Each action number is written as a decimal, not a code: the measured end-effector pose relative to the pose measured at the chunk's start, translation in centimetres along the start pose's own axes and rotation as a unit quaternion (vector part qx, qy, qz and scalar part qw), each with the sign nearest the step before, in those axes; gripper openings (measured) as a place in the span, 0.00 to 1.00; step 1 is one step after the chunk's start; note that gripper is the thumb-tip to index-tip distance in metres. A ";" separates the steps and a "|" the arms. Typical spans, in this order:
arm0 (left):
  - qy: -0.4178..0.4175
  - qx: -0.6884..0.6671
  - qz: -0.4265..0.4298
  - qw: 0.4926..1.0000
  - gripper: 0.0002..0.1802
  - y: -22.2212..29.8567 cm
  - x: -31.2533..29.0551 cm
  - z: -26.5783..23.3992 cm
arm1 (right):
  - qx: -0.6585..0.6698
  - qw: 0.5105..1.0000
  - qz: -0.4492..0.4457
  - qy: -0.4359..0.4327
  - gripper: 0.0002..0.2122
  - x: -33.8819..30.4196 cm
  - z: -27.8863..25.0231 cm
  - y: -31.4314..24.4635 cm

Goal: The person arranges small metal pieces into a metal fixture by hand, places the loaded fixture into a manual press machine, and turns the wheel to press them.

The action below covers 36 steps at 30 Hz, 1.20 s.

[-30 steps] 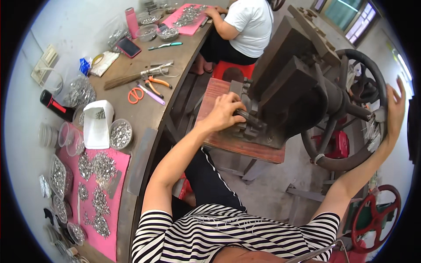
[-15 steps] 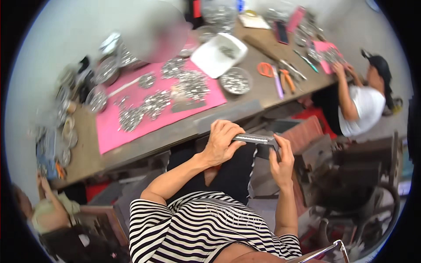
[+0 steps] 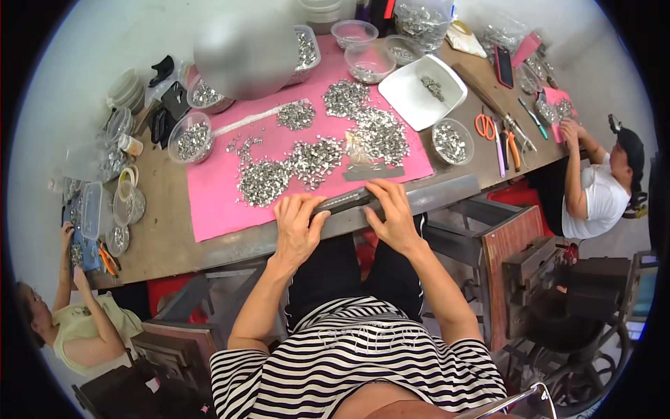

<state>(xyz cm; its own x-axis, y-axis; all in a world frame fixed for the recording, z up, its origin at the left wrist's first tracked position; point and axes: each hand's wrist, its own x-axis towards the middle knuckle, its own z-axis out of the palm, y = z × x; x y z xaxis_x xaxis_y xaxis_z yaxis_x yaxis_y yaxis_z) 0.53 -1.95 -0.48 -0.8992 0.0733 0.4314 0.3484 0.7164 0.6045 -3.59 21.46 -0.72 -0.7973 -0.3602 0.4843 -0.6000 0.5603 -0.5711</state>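
Observation:
My left hand point(image 3: 299, 225) grips the left end of a narrow dark grey metal bar point(image 3: 343, 201) that carries a row of small silvery pieces. At its other end, my right hand point(image 3: 394, 218) has its fingers over the bar and its thumb along the near side. The bar lies at the table's front edge, against the border of a pink mat point(image 3: 216, 213). Just beyond my hands, a flat grey plate point(image 3: 377, 174) has a few thin slivers on it. Heaps of small shiny metal pieces point(image 3: 265, 183) are spread over the mat.
A white tray point(image 3: 398, 94) and a clear tub of metal pieces point(image 3: 452, 142) stand to the right, near orange-handled scissors point(image 3: 484, 126) and pliers point(image 3: 513, 150). More tubs point(image 3: 190, 138) line the left. A blurred grey lamp-like shape point(image 3: 244, 52) hangs above. Co-workers sit at both sides.
Both hands have moved with the bar from in front of my body to the table edge. My right hand has come lower and further left. The view has shifted, too.

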 end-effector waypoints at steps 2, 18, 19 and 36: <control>0.034 0.013 0.003 0.999 0.17 -0.2 0.4 0.4 | -0.021 1.000 -0.005 0.015 0.27 0.3 0.6 -0.3; 0.208 -0.191 0.058 0.958 0.17 -1.3 -4.8 0.9 | -0.066 0.996 -0.047 0.041 0.26 -0.2 2.3 0.7; 0.249 -0.248 0.023 0.936 0.18 -1.9 -6.2 1.1 | -0.069 0.995 -0.052 0.041 0.25 -0.2 2.4 0.8; 0.121 -0.005 -0.007 0.993 0.19 0.9 -2.9 -1.0 | -0.086 0.995 -0.041 0.043 0.20 0.4 1.2 -0.3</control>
<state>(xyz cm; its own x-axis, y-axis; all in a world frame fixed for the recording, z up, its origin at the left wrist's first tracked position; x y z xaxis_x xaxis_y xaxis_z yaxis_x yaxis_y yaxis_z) 3.71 -2.21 -0.58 -0.8147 -0.1060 0.5701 0.3403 0.7087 0.6180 -3.81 20.25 -1.13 -0.7333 -0.3493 0.5834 -0.6368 0.6535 -0.4091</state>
